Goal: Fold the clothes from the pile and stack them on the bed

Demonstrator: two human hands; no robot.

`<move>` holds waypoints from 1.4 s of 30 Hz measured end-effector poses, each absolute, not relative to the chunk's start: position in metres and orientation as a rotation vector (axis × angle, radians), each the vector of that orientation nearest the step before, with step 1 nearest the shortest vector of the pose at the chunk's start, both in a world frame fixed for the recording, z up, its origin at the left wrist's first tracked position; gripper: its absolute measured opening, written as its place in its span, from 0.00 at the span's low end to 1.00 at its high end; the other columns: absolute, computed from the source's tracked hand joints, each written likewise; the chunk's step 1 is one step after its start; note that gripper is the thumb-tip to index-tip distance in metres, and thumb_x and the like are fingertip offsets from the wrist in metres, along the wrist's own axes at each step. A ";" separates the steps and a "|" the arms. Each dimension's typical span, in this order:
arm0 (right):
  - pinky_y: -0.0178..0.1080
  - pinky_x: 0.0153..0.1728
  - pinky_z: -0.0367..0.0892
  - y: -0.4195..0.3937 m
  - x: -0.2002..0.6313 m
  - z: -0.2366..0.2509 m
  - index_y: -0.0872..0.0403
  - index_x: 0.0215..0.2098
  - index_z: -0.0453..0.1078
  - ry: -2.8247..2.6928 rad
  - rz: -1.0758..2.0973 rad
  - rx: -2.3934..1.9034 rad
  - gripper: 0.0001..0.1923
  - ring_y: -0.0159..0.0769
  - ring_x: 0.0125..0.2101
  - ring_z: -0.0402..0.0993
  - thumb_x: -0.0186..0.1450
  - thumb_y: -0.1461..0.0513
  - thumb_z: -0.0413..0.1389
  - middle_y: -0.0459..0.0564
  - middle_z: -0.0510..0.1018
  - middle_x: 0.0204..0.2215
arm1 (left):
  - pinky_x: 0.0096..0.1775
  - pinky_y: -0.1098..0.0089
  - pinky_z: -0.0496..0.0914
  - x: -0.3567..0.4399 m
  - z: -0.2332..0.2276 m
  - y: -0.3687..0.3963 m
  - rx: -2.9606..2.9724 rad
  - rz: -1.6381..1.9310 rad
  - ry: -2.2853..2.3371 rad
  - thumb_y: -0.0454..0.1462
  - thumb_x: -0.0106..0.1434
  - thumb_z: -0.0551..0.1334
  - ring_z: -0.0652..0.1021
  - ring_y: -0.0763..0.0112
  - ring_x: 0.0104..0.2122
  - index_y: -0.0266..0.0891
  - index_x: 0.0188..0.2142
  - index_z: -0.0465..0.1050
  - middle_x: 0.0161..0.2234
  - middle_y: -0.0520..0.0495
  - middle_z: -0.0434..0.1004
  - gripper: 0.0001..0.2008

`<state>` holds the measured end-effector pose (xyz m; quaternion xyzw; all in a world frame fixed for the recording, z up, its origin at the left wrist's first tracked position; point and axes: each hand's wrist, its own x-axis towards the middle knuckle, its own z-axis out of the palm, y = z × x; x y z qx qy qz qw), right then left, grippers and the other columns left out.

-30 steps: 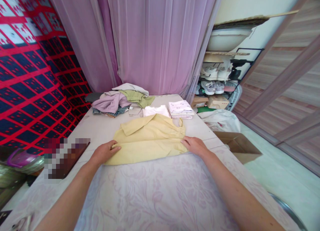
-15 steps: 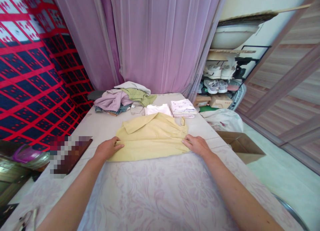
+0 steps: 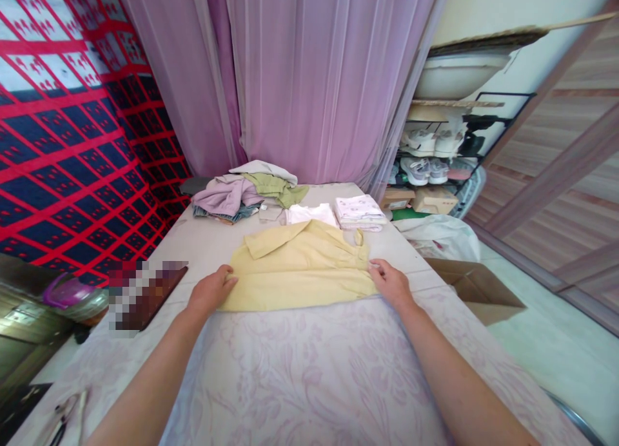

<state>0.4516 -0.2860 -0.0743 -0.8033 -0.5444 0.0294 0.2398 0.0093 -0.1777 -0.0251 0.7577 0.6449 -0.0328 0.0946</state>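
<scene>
A yellow shirt point(image 3: 300, 281) lies spread sideways on the patterned bed cover, with one sleeve laid across its far side and a small loop of fabric standing up near its right end. At the shirt's left edge, my left hand point(image 3: 213, 288) pinches the cloth between thumb and fingers. My right hand point(image 3: 393, 282) has its fingertips closed on the right edge. Just past the shirt lie a white folded garment point(image 3: 312, 214) and a stack of folded printed clothes point(image 3: 360, 213).
A loose pile of clothes point(image 3: 232, 194) sits at the far left of the bed point(image 3: 300, 381). A blurred dark red object point(image 3: 155, 298) lies left of my forearm. An open cardboard box point(image 3: 474, 285) and a shoe rack point(image 3: 435, 143) stand to the right.
The view has shifted slightly, so everything sits a little further right. My right hand has moved slightly outward along the shirt's right edge. The shirt still lies flat.
</scene>
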 end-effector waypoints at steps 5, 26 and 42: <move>0.35 0.30 0.65 -0.288 0.457 -0.080 0.48 0.46 0.71 -1.571 -0.021 -2.178 0.17 0.37 0.30 0.77 0.62 0.53 0.51 0.45 0.81 0.29 | 0.37 0.70 0.66 -0.001 -0.027 -0.180 2.251 0.027 1.834 0.46 0.64 0.49 0.78 0.65 0.38 0.43 0.52 0.63 0.37 0.48 0.78 0.19; 0.45 0.49 0.60 -0.300 0.426 -0.052 0.53 0.47 0.72 -1.719 -0.288 -2.016 0.18 0.42 0.48 0.71 0.66 0.58 0.44 0.55 0.76 0.48 | 0.49 0.58 0.66 0.031 -0.020 -0.214 2.625 0.054 1.926 0.42 0.66 0.47 0.73 0.55 0.50 0.36 0.56 0.65 0.54 0.38 0.70 0.23; 0.55 0.63 0.32 -0.304 0.382 -0.058 0.49 0.66 0.50 -2.316 0.223 -2.027 0.29 0.39 0.65 0.41 0.69 0.50 0.38 0.50 0.49 0.66 | 0.60 0.47 0.45 0.099 -0.053 -0.236 2.638 -0.088 1.626 0.53 0.66 0.44 0.50 0.57 0.65 0.46 0.65 0.50 0.67 0.45 0.46 0.31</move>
